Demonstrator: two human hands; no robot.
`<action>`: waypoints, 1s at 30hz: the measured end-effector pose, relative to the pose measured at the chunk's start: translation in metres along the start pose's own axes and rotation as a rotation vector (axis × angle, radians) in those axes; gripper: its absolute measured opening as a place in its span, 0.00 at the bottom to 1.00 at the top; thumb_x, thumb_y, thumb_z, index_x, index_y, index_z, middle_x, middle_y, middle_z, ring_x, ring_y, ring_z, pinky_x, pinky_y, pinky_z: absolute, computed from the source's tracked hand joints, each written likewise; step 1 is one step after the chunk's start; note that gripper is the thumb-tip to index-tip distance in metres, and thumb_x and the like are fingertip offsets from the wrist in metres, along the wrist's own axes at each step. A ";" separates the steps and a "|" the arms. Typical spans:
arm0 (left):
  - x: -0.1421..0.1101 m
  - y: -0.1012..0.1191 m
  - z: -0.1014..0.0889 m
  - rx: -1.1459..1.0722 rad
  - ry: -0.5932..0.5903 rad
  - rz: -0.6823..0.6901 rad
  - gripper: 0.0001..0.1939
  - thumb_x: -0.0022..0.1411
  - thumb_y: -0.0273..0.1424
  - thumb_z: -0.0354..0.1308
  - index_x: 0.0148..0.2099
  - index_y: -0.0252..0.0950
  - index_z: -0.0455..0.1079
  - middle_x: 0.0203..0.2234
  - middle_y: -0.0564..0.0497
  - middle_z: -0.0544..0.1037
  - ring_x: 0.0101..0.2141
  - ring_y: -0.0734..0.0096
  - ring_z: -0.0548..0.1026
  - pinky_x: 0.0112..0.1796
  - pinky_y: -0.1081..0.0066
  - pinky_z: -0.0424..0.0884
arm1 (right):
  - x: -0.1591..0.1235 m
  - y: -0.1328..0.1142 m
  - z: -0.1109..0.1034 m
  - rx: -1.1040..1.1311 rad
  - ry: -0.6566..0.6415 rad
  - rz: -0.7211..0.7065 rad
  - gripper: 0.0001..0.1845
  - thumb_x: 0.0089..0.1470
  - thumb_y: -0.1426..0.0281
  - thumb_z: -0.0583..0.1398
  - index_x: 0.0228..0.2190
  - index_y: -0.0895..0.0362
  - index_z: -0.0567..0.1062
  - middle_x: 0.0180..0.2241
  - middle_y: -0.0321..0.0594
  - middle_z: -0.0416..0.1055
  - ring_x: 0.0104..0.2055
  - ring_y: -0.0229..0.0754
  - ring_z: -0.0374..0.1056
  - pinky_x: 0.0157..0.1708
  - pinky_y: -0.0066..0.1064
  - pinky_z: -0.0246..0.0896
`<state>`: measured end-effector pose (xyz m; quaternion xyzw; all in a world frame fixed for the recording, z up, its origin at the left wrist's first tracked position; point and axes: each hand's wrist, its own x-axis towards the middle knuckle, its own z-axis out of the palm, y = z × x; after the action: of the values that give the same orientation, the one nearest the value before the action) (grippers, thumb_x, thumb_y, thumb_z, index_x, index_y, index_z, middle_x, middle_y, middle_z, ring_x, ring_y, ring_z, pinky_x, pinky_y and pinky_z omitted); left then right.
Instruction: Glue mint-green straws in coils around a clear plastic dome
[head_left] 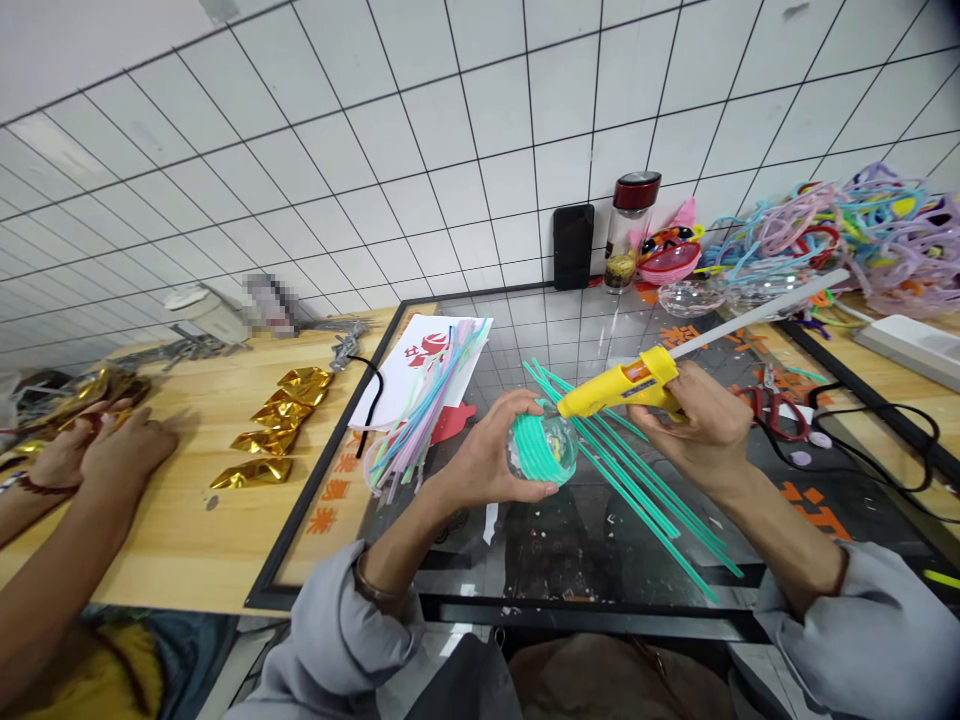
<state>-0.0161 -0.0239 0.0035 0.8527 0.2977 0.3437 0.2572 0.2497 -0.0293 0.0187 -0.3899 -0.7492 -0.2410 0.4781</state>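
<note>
My left hand is closed around a clear ball partly covered with rows of green pipe cleaner. In my right hand is a yellow hot glue gun, its long glue stick jutting out of the back. The gun's nozzle meets or nearly meets the upper edge of the ball; I cannot tell which. Beneath both hands, loose green pipe cleaners lie across the dark glossy board.
Pastel pipe cleaners lie over a white sheet. Red-handled scissors and a black cord are at right. A phone, a glass bottle and a pipe-cleaner heap stand behind. At left, another person's hands work near gold foil pieces.
</note>
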 end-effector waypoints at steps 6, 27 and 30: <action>0.001 0.002 -0.001 -0.003 0.001 0.001 0.38 0.44 0.36 0.73 0.55 0.41 0.59 0.54 0.40 0.67 0.57 0.49 0.67 0.57 0.49 0.65 | -0.005 0.000 0.002 -0.019 -0.018 -0.007 0.08 0.52 0.77 0.60 0.29 0.53 0.66 0.23 0.33 0.66 0.23 0.37 0.63 0.22 0.29 0.52; 0.000 0.000 0.000 -0.005 -0.007 0.006 0.39 0.44 0.36 0.73 0.55 0.41 0.58 0.55 0.40 0.66 0.58 0.49 0.67 0.58 0.47 0.65 | -0.006 0.001 0.000 0.004 -0.055 -0.019 0.06 0.54 0.76 0.59 0.33 0.54 0.69 0.24 0.33 0.66 0.23 0.37 0.63 0.22 0.30 0.52; 0.001 0.000 0.000 -0.007 -0.010 0.012 0.39 0.44 0.36 0.73 0.55 0.40 0.58 0.54 0.39 0.66 0.58 0.49 0.66 0.58 0.47 0.65 | -0.006 0.001 0.000 0.009 -0.053 -0.022 0.07 0.54 0.77 0.60 0.33 0.54 0.68 0.24 0.33 0.65 0.23 0.37 0.63 0.22 0.29 0.52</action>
<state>-0.0159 -0.0233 0.0039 0.8551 0.2902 0.3421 0.2598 0.2520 -0.0305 0.0136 -0.3857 -0.7670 -0.2323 0.4571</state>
